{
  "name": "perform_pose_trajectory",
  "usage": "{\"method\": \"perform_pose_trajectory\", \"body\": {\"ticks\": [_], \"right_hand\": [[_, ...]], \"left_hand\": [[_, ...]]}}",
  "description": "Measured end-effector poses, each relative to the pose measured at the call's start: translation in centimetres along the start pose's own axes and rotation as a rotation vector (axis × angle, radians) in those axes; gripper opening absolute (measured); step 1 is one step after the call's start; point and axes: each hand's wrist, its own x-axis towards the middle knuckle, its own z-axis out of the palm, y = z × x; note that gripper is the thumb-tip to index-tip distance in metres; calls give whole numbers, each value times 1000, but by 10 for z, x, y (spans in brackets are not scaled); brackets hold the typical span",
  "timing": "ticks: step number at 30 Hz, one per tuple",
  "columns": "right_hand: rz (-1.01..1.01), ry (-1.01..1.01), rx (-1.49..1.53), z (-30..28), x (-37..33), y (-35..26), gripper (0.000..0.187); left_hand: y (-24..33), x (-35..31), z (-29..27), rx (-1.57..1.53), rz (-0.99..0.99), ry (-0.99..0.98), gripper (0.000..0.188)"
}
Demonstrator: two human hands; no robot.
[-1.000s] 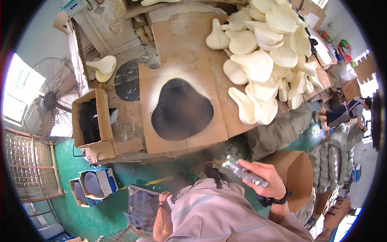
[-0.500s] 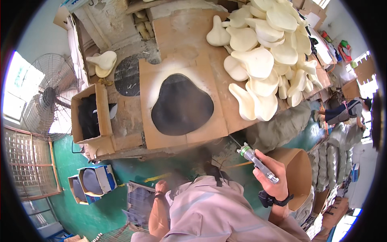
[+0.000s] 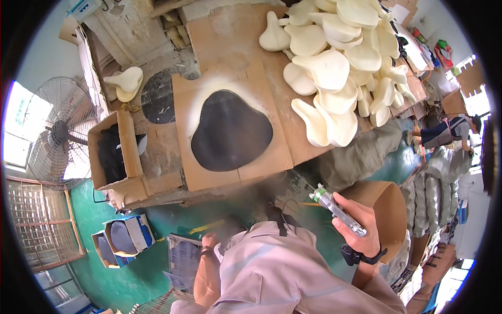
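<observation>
Hands, two, well apart in the lower part of the frame: the right hand (image 3: 362, 226), lower right, fingers wrapped around a metal spray gun (image 3: 340, 210) with a green ring, nozzle end toward the upper left; the left hand (image 3: 210, 240), lower centre, near some grey pads (image 3: 184, 256), its grip too small to tell. Black pad (image 3: 230, 131), one, rounded three-cornered outline, lying flat at the centre of the frame on a cardboard sheet (image 3: 209, 179) with a whitish haze about the pad's upper edge; both on the surface (image 3: 161, 162). Cream saddle shapes (image 3: 328, 70), many, heaped at upper right. Cardboard box (image 3: 129, 141), left of the sheet, containing black pieces (image 3: 109, 157). Larger open carton (image 3: 393, 222), lower right, just beside the right hand. Wire-caged fan (image 3: 60, 131), at far left.
</observation>
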Motion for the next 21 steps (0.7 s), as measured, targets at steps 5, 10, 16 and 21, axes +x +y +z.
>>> {"method": "perform_pose_trajectory", "body": {"ticks": [5, 10, 16, 21], "right_hand": [[-13, -111, -5, -13, -10, 3, 58], [-40, -16, 30, -12, -1, 0, 58], [-72, -175, 25, -19, -6, 22, 70], [-15, 88, 84, -9, 16, 21, 56]], "left_hand": [[-23, 33, -1, 259, 174, 19, 31], [3, 61, -16, 32, 104, -19, 22], [118, 62, -29, -190, 132, 49, 30], [214, 72, -30, -175, 293, 196, 26]]}}
